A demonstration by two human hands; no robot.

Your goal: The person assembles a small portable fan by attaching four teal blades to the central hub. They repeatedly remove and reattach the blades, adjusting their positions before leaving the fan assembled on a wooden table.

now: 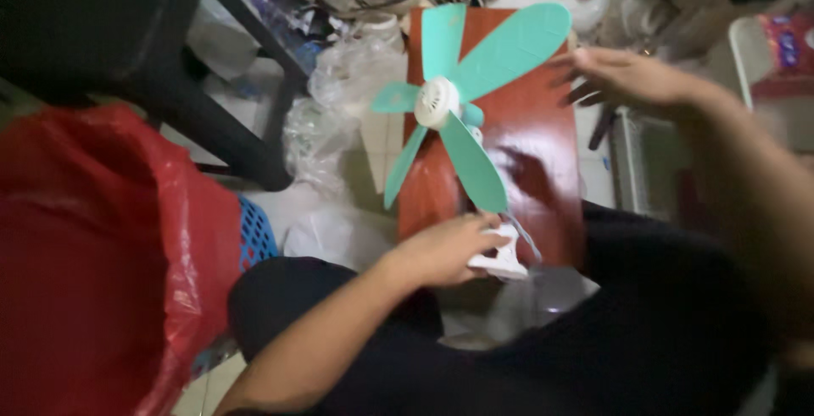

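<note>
- Presumably light, brittle plastic: small fan (449, 119), thin teal blades flex; hold by white base.
- Left hand (445, 251): fingers clamp base.
- Right hand (627, 77): fingers spread, empty, beside blade tip.

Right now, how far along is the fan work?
Done: green blades sit on the white hub. In hand: left hand grips the white base over the red-brown board; right hand open at a blade tip, touching unclear. Left: no guard or cage visible on the fan.

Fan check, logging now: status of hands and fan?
Left hand grips white base. Right hand open, blurred, at teal blade tip. Nothing blocking.
</note>
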